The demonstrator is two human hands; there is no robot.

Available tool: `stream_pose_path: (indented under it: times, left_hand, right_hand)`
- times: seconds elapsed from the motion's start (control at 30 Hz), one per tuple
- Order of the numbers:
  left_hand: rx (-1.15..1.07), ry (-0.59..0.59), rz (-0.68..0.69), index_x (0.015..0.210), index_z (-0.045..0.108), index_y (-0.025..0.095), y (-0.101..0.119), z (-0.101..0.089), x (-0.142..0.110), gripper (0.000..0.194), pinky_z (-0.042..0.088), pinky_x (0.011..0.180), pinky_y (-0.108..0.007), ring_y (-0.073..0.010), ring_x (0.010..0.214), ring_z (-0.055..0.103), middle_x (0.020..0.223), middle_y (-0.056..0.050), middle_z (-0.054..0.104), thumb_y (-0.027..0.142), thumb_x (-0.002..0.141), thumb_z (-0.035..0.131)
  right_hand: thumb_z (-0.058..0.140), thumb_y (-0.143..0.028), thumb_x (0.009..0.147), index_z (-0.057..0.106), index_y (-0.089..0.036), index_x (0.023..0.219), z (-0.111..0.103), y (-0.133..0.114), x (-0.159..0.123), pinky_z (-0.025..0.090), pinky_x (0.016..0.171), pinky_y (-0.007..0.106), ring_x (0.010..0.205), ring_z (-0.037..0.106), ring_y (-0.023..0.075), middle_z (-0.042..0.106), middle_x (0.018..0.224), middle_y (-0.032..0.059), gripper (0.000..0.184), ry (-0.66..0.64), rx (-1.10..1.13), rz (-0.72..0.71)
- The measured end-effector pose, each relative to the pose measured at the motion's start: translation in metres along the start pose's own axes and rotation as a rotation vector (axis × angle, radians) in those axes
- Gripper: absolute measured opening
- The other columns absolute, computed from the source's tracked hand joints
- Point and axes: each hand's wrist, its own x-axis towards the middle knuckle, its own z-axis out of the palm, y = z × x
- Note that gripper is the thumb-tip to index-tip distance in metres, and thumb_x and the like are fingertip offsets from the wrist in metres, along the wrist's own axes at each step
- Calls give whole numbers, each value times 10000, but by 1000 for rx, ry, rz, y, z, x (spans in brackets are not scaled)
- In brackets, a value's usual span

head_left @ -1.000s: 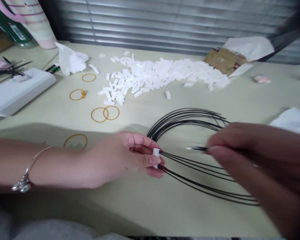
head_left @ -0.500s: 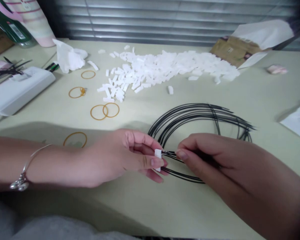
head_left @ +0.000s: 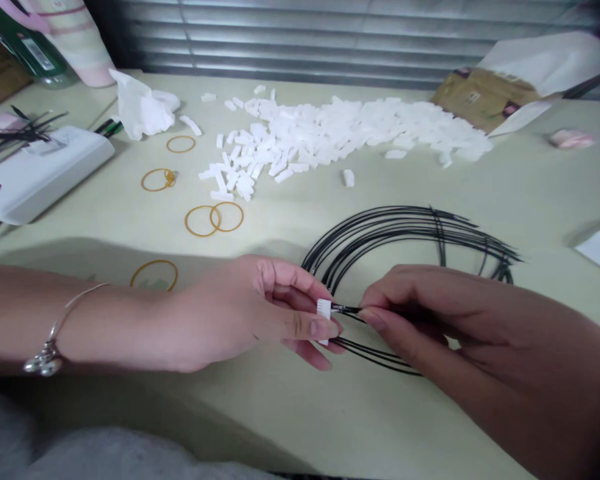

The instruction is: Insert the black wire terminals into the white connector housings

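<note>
Between the thumb and fingers of my left hand (head_left: pixel 285 313) is a small white connector housing (head_left: pixel 323 309), its toothed edge facing up. Black wires (head_left: pixel 375 351) run out of its right side, low down, and curve off beneath my right hand (head_left: pixel 425 313). That hand pinches black wire near its end, close to the housing's upper right side; whether the tip sits inside the housing is too small to tell. Beyond both hands a looped bundle of black wires (head_left: pixel 380 223) lies on the table, partly covered by my right hand.
A long heap of white connector housings (head_left: pixel 330 130) spreads across the back, near an open paper packet (head_left: pixel 485 97). Several yellow rubber bands (head_left: pixel 203 221) lie to the left. A white box-shaped device (head_left: pixel 45 173), crumpled tissue (head_left: pixel 143 107) and bottles (head_left: pixel 80 47) stand at far left.
The whole view has shifted slightly, so things appear a little further right. Both hands keep their grips on the connector housing and wire; my right hand sits marginally further from the housing.
</note>
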Motion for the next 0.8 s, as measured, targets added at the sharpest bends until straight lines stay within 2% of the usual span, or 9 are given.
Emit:
stream_pose_path:
  times: [0.2, 0.4, 0.63, 0.8]
  left_hand:
    - [39, -4, -2, 793, 617, 145, 0, -1, 2, 133, 544, 665, -249, -108, 662, 652, 728, 1, 674, 144, 691, 703]
    - [22, -5, -5, 776, 620, 153, 0, -1, 1, 112, 541, 654, -251, -105, 640, 649, 715, 8, 680, 119, 695, 690]
    - [-6, 34, -7, 736, 615, 131, 3, 4, 1, 102, 551, 616, -237, -104, 616, 646, 672, 3, 671, 80, 681, 684]
    - [-14, 34, -12, 725, 614, 127, 3, 4, 1, 95, 553, 601, -219, -95, 590, 647, 651, 6, 666, 75, 683, 682]
  right_hand:
    - [471, -258, 753, 578, -244, 579, 3, 2, -1, 319, 270, 183, 324, 450, 89, 528, 438, -39, 205, 39, 62, -3]
    - [501, -318, 759, 581, -252, 557, 0, -3, 0, 321, 292, 167, 349, 441, 86, 516, 430, -52, 227, -28, 46, 90]
    - [474, -308, 798, 582, -250, 586, 0, -1, -1, 327, 293, 153, 364, 468, 80, 530, 450, -56, 246, -62, 47, 62]
    - [487, -308, 793, 584, -255, 591, -1, -1, -1, 324, 294, 165, 362, 456, 81, 523, 455, -57, 230, -36, 36, 42]
